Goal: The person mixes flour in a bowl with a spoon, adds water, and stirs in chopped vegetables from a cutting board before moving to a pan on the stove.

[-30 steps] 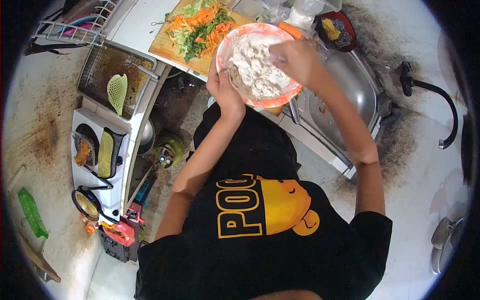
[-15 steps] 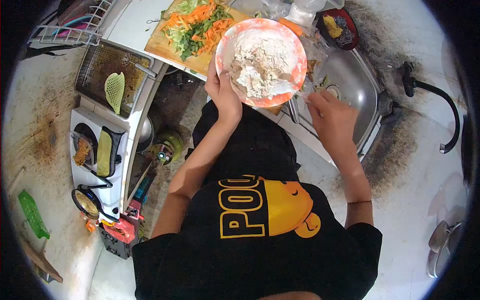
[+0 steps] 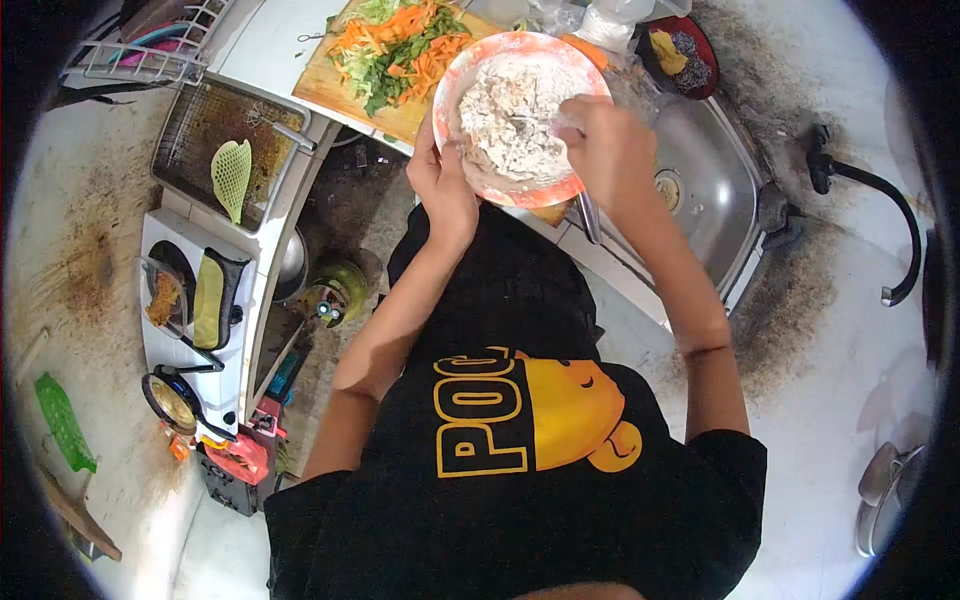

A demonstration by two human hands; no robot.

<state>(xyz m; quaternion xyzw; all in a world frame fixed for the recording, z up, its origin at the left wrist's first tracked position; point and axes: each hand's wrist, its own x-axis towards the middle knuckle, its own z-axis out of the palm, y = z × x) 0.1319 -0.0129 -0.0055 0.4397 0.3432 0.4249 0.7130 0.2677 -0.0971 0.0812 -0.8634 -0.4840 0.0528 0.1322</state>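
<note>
A white bowl with an orange-red rim (image 3: 455, 88) holds a floury, lumpy white mixture (image 3: 515, 125). My left hand (image 3: 443, 190) grips the bowl's lower left side, fingers underneath and thumb at the rim. Over the bowl's right part is my right hand (image 3: 605, 150), its fingers pinched together and slightly blurred; what they hold is too unclear to name. Behind the bowl to the left, chopped carrot and greens (image 3: 400, 55) lie on a wooden board (image 3: 315, 85). A knife handle (image 3: 589, 218) sticks out below the bowl.
On the right are a steel sink (image 3: 715, 165), a black tap (image 3: 890, 190) and a dark red dish (image 3: 700, 75). The left side has a tray with a green slotted turner (image 3: 231, 180), a white stove (image 3: 160, 235) and a small pan (image 3: 172, 405).
My right hand has moved left and up, from beside the bowl to over its right part. The mixture's surface looks shifted. My left hand still holds the bowl.
</note>
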